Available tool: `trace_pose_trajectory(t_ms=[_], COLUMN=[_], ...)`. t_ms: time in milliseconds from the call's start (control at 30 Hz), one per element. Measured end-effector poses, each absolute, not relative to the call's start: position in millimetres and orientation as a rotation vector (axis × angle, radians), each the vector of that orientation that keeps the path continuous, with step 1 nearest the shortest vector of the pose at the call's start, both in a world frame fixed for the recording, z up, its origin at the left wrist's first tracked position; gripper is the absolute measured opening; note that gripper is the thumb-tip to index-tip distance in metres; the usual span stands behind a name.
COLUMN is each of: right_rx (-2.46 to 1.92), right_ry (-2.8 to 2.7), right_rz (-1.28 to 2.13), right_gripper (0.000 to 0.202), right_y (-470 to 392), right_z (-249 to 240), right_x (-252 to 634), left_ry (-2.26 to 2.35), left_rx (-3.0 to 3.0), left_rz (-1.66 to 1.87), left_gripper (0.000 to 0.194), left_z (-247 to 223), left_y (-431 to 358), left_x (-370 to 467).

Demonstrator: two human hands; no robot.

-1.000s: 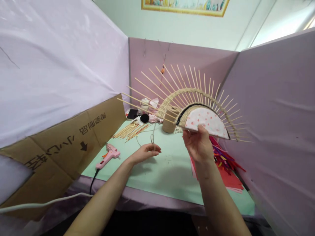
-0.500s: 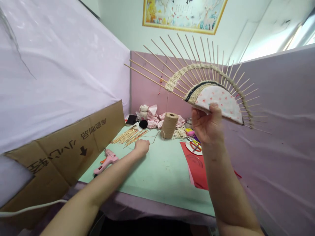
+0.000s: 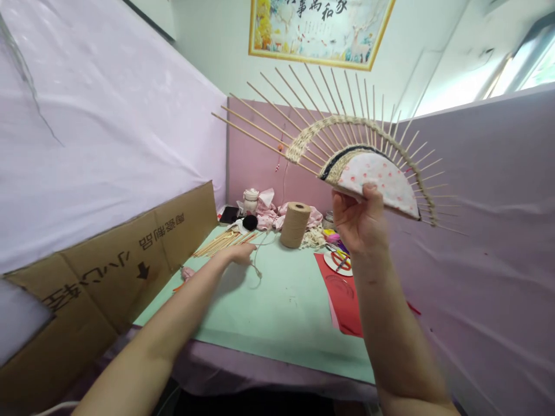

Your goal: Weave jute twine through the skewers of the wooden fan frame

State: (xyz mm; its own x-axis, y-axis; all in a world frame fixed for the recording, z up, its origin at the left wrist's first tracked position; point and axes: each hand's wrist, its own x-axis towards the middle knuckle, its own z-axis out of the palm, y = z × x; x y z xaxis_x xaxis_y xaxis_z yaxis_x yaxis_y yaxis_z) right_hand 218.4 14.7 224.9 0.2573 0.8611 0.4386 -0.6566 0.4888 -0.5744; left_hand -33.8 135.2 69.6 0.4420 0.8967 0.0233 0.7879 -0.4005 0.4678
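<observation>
My right hand (image 3: 363, 222) grips a half-round woven fan (image 3: 381, 179) at its straight lower edge, thumb on the white cloth with red dots. Thin sticks (image 3: 277, 98) spread from its curved side, and a braided twine band (image 3: 342, 120) runs across them. A strand hangs from the band's left end. Low over the table, my left hand (image 3: 241, 253) is closed on thin twine (image 3: 257, 270), part of which trails below the fingers. Behind it stands a brown twine cone (image 3: 295, 225), upright and apart from the hand.
Loose sticks (image 3: 221, 241) lie beyond my left hand. A pink glue gun (image 3: 187, 273) is partly behind my left forearm. Red paper (image 3: 342, 300) and a white disc (image 3: 336, 264) lie at right. A white jar (image 3: 250, 202) stands at the back; a cardboard panel (image 3: 130, 260) borders the left.
My left hand has shifted slightly left with the twine, whose loose part now shows beside the fingers. The view has tilted up a little; my right hand still holds the fan.
</observation>
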Motion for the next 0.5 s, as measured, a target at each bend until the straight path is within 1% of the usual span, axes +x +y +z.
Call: trace_pose_trajectory(t_ms=[100, 200, 233, 300, 333, 400, 500], right_rx=[-0.313, -0.327, -0.331, -0.334, -0.333, -0.332, -0.318], right_ry=[-0.752, -0.722, -0.715, -0.705, -0.704, -0.708, -0.714], right_rz=[1.089, 1.112, 1.115, 1.117, 1.117, 1.117, 1.112], right_gripper=[0.013, 0.014, 0.014, 0.013, 0.013, 0.013, 0.012], right_y=[12.2, 10.6, 10.8, 12.4, 13.6, 16.3, 19.9], right_z=[217.5, 212.3, 210.9, 208.7, 207.9, 207.2, 207.7], right_x=[215.0, 211.4, 210.5, 209.7, 209.8, 211.2, 213.9], left_ry=[1.29, 1.059, 0.918, 0.675, 0.497, 0.316, 0.318], left_rx=[2.124, 1.939, 1.846, 1.708, 1.523, 1.262, 1.044], left_rz=[0.699, 0.99, 1.036, 1.009, 0.946, 0.82, 0.89], left_gripper=[0.039, 0.058, 0.067, 0.085, 0.089, 0.088, 0.076], left_z=[97.6, 114.9, 115.8, 109.0, 101.7, 81.3, 45.8], left_y=[128.3, 106.6, 96.7, 76.4, 67.3, 54.0, 46.2], left_x=[-41.8, -27.9, -20.4, -5.5, 0.7, 9.9, 19.8])
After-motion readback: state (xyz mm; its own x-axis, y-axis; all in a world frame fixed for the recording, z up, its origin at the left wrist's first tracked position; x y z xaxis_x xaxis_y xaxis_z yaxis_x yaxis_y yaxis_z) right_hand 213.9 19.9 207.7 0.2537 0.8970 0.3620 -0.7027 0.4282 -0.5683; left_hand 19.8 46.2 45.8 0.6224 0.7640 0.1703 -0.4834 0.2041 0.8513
